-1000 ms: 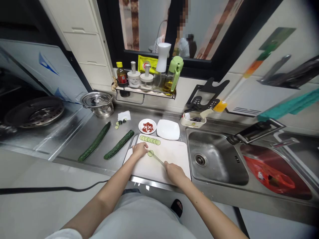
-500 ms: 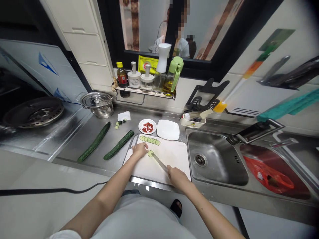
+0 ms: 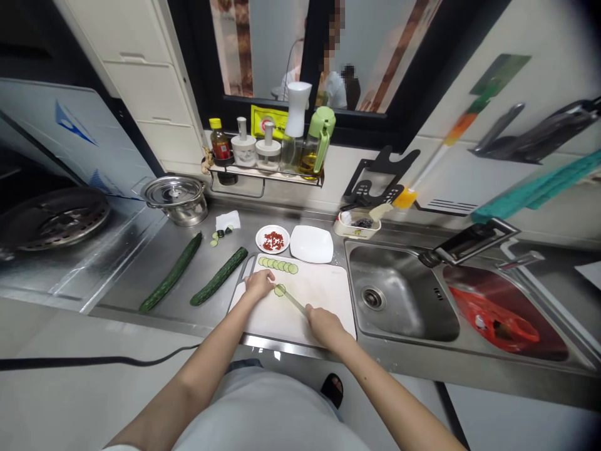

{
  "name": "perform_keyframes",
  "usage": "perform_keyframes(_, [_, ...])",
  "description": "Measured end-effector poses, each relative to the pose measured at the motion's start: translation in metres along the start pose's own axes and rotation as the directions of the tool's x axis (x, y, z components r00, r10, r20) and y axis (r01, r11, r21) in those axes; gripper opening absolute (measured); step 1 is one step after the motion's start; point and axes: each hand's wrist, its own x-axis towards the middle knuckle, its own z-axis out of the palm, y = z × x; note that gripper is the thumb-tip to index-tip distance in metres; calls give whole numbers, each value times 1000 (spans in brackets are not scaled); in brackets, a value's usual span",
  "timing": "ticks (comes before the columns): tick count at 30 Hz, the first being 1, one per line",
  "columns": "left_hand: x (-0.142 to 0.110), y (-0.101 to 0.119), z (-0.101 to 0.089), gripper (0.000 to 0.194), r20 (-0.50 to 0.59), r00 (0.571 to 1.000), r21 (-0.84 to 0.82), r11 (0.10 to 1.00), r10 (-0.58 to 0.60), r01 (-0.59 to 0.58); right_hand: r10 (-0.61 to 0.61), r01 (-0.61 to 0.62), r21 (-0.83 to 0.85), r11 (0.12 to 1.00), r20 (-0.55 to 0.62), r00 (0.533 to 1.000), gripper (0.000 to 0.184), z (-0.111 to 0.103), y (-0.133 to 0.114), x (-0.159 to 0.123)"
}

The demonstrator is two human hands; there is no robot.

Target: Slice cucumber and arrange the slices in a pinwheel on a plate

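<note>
My right hand (image 3: 326,327) is wrapped round the handle of a knife (image 3: 295,304). Its narrow blade points left and lies across a round cucumber slice (image 3: 280,290) on the white cutting board (image 3: 314,319). My left hand (image 3: 260,285) is over the board's left part, with curled fingers pinching at the slice's left edge, close to the knife tip. A row of overlapping cucumber slices (image 3: 278,265) lies along the board's far edge. Two whole cucumbers (image 3: 220,276) (image 3: 173,274) rest on the steel counter to the left.
Behind the board stand a plate of chopped red pieces (image 3: 273,240) and a white square plate (image 3: 311,244). Cucumber ends (image 3: 220,233) lie by a paper towel (image 3: 228,220). A lidded pot (image 3: 174,199) is at back left; the sink (image 3: 404,300) adjoins on the right.
The knife blade has shifted left over the slice, its tip now near my left fingers. The whole scene sits slightly further left as my head turned. The row of slices is unchanged.
</note>
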Motion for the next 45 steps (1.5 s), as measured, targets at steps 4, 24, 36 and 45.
perform_keyframes(4, [-1,1,-1,22,-2,1000,5,1000,6,-6,14,-14,6,1000,-4,1000,32,2,0,0])
perform_keyframes(24, [-44,12,10,26,-100,955,197,946,281,-257,222,-115,489,865,-167,961,26,53,55,-26])
perform_keyframes(36, [-18,14,2,13,-134,989,-65,995,66,-75,283,-131,515,847,-229,931,28,58,68,-14])
perform_keyframes(45, [5,-9,-13,18,-235,965,-60,993,-112,101,315,-190,510,839,-171,934,30,56,65,-9])
